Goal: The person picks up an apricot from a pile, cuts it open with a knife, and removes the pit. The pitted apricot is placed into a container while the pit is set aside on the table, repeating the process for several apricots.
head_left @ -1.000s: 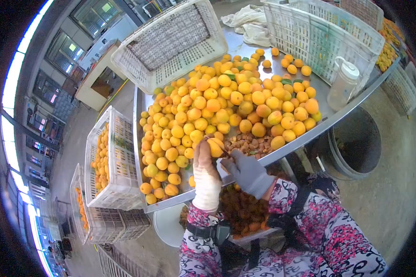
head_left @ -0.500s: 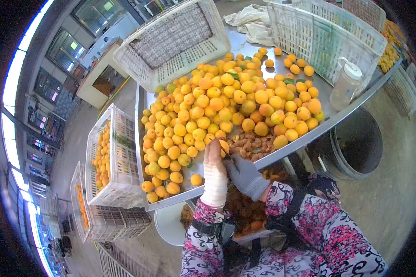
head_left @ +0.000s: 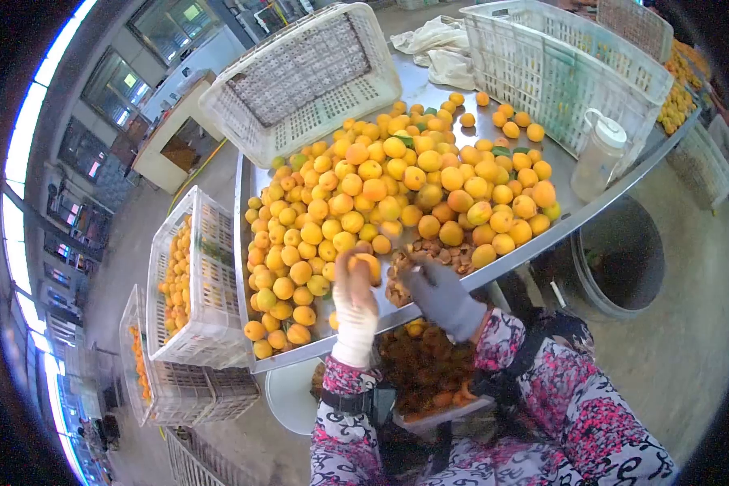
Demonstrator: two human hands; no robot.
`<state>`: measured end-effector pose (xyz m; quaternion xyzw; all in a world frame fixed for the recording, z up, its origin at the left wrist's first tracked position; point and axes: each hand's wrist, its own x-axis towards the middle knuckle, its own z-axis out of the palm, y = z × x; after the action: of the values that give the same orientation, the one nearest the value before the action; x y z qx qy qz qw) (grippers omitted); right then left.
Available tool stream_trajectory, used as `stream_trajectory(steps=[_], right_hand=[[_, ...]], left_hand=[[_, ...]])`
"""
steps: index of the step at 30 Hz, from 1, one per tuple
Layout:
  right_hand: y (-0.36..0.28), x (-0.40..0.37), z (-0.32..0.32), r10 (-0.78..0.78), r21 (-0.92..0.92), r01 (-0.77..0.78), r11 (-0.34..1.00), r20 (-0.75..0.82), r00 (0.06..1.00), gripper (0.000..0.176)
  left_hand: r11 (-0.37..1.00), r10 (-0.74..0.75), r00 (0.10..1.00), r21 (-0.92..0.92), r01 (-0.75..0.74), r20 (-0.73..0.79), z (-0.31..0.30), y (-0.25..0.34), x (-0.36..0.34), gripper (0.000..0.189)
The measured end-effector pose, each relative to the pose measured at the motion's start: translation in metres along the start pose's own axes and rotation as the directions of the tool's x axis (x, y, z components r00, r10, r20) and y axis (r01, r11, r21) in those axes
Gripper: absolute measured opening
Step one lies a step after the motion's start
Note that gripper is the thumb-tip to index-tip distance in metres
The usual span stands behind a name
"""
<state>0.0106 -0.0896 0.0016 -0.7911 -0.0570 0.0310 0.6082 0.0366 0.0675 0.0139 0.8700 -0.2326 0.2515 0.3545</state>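
Note:
My left hand (head_left: 355, 304), in a white covering with bare fingertips, is closed around a yellow-orange apricot (head_left: 368, 266) just above the front of the metal table. To its right, my right hand (head_left: 445, 301) in a grey glove hovers over the table's front edge, beside a heap of brown apricot pits (head_left: 449, 254). Its fingers are smeared by motion, so what they hold is hidden. A large pile of whole apricots (head_left: 356, 194) spreads behind both hands. Below them, a container of orange-brown apricot pieces (head_left: 429, 373) sits under the table edge.
A tilted white crate (head_left: 300, 81) stands at the table's back left, another crate (head_left: 559, 77) at the back right. Near that one is a lidded plastic bottle (head_left: 599, 158). Crates of apricots (head_left: 202, 275) stand left. A dark bucket (head_left: 620, 259) is at right, a white bucket (head_left: 292, 397) below.
My hands have moved apart: the left one shifts slightly left and down with the apricot, while the right one moves a little right. More of the container below now shows.

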Motion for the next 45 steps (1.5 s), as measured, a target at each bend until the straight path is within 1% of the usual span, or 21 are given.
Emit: stream_trajectory(steps=[2, 3, 6, 10, 17, 19, 20, 22, 24, 25, 27, 30, 34, 36, 38, 39, 40, 42, 43, 44, 45], right_hand=[[-0.009, 0.01, -0.019, 0.156, 0.397, -0.131, 0.908, -0.03, 0.987, 0.044], [0.012, 0.022, -0.012, -0.003, 0.338, 0.045, 0.94, -0.125, 0.992, 0.044], [0.001, 0.016, -0.008, 0.052, 0.509, 0.002, 0.861, -0.092, 0.994, 0.043], [-0.002, 0.012, -0.002, 0.065, 0.351, 0.037, 0.936, -0.273, 0.96, 0.042], [-0.006, 0.005, -0.008, -0.106, -0.067, 0.089, 0.994, -0.301, 0.948, 0.031], [-0.012, 0.004, -0.012, -0.121, -0.162, 0.081, 0.983, -0.253, 0.96, 0.03], [-0.009, 0.007, -0.01, -0.124, -0.162, 0.085, 0.983, -0.247, 0.961, 0.03], [-0.007, 0.013, -0.006, -0.099, 0.144, 0.163, 0.976, -0.376, 0.922, 0.03], [-0.01, 0.015, -0.014, 0.007, 0.157, 0.036, 0.987, -0.267, 0.964, 0.031], [-0.005, 0.018, -0.012, 0.06, 0.336, 0.037, 0.941, -0.275, 0.959, 0.032], [-0.008, 0.02, -0.013, 0.255, 0.714, -0.098, 0.693, -0.116, 0.96, 0.031], [-0.024, 0.018, -0.024, 0.264, 0.822, -0.18, 0.54, 0.039, 0.964, 0.032], [0.0, 0.022, -0.025, 0.176, 0.776, -0.28, 0.565, 0.218, 0.96, 0.034], [0.003, 0.025, -0.018, 0.047, 0.525, -0.181, 0.831, 0.259, 0.965, 0.039], [-0.005, 0.014, -0.022, -0.009, 0.482, -0.186, 0.856, 0.374, 0.927, 0.042], [-0.002, 0.01, -0.018, -0.066, 0.271, -0.041, 0.962, 0.373, 0.926, 0.045], [0.0, 0.007, -0.016, -0.119, 0.043, 0.111, 0.993, 0.385, 0.915, 0.048], [-0.009, 0.004, -0.021, -0.124, -0.071, 0.158, 0.985, 0.351, 0.928, 0.05], [-0.013, 0.006, -0.025, -0.059, 0.088, 0.035, 0.995, 0.279, 0.959, 0.048], [-0.014, 0.008, -0.028, 0.021, 0.253, -0.077, 0.964, 0.217, 0.976, 0.046], [0.029, 0.03, -0.013, -0.054, 0.092, 0.055, 0.994, -0.012, 0.998, 0.037]], left_hand=[[0.844, -0.388, 0.914, -0.353, 0.405, 0.122, 0.02, 0.026, -0.009, 0.029], [0.976, -0.084, 0.996, -0.199, 0.091, 0.042, 0.018, 0.038, -0.002, 0.031], [0.962, -0.095, 0.996, -0.259, 0.092, 0.001, 0.023, 0.056, 0.0, 0.033], [0.865, -0.273, 0.96, -0.421, 0.273, 0.063, 0.041, 0.04, -0.019, 0.039], [0.558, -0.392, 0.92, -0.798, 0.227, -0.012, 0.054, 0.042, -0.02, 0.032], [0.424, -0.471, 0.827, -0.744, 0.517, 0.307, 0.047, 0.03, -0.02, 0.043], [0.425, -0.474, 0.827, -0.744, 0.515, 0.301, 0.044, 0.03, -0.022, 0.043], [0.04, -0.612, 0.651, -0.805, 0.592, 0.449, 0.026, 0.057, -0.006, 0.046], [0.06, -0.641, 0.633, -0.794, 0.606, 0.435, 0.029, 0.053, -0.007, 0.053], [-0.014, -0.635, 0.605, -0.79, 0.613, 0.481, 0.031, 0.047, -0.009, 0.056], [-0.088, -0.626, 0.576, -0.781, 0.618, 0.526, 0.028, 0.043, -0.008, 0.059], [-0.13, -0.536, 0.632, -0.795, 0.593, 0.56, 0.02, 0.043, -0.004, 0.063], [-0.212, -0.498, 0.625, -0.784, 0.584, 0.6, 0.019, 0.022, -0.011, 0.061], [-0.314, -0.429, 0.644, -0.773, 0.551, 0.633, 0.02, 0.017, -0.014, 0.059], [-0.143, -0.652, 0.58, -0.83, 0.539, 0.489, 0.017, 0.03, -0.009, 0.053], [0.068, -0.622, 0.681, -0.839, 0.54, 0.388, 0.008, 0.037, -0.013, 0.055], [0.067, -0.621, 0.68, -0.838, 0.541, 0.389, 0.008, 0.033, -0.013, 0.055], [0.113, -0.674, 0.662, -0.841, 0.53, 0.326, 0.014, 0.017, -0.018, 0.053], [-0.054, -0.724, 0.564, -0.847, 0.529, 0.398, 0.019, 0.005, -0.017, 0.057], [-0.055, -0.724, 0.562, -0.846, 0.531, 0.399, 0.018, 0.009, -0.017, 0.057], [-0.149, -0.698, 0.534, -0.826, 0.543, 0.477, 0.014, 0.016, -0.015, 0.059]])
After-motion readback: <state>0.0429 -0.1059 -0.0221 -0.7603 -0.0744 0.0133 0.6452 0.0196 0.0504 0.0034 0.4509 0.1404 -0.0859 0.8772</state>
